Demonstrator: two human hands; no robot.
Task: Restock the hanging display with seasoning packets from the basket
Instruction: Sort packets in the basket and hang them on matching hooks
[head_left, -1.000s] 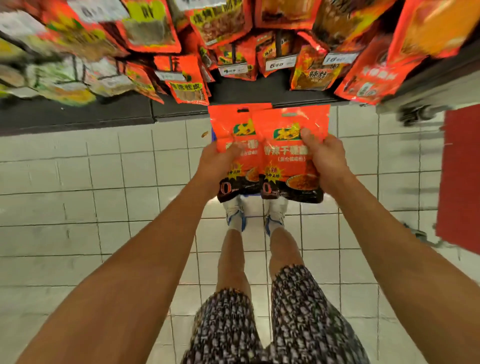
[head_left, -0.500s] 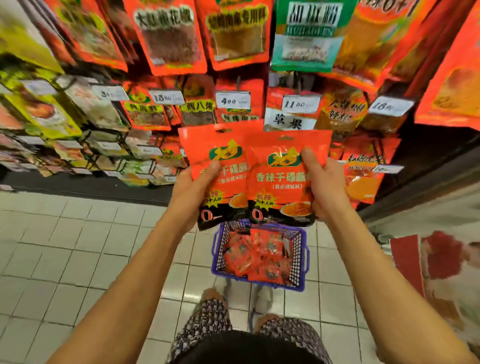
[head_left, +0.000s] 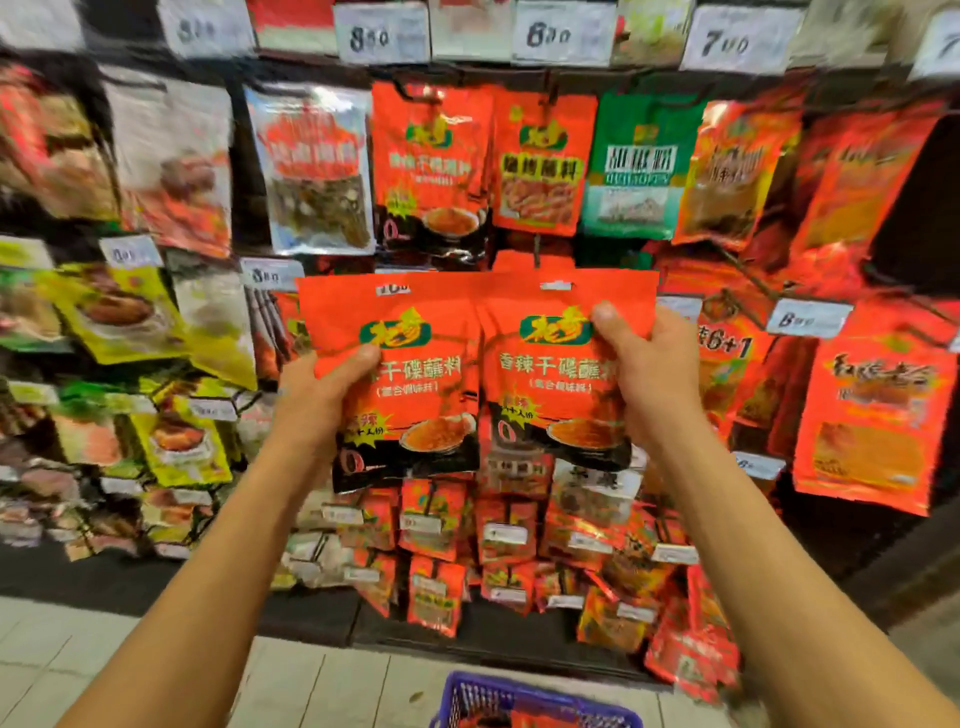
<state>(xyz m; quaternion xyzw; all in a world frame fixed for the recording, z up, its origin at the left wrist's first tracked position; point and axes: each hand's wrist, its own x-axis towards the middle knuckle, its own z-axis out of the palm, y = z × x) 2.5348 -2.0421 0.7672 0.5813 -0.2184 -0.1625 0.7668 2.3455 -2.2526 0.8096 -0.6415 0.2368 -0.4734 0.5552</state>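
Orange seasoning packets (head_left: 483, 374) are clamped in left hand (head_left: 317, 400) and right hand (head_left: 649, 379) grips, not yet hung on the hanging display (head_left: 431, 171); basket (head_left: 535, 701) stock remains.

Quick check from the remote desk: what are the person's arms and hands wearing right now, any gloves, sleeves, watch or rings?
Nothing visible is worn. The left hand and right hand are bare, with no gloves and no rings that I can make out. Both forearms are bare from wrist to the frame's bottom edge: no sleeves, watch or wristband in view.

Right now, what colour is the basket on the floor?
Purple, seen at the bottom of the head view.
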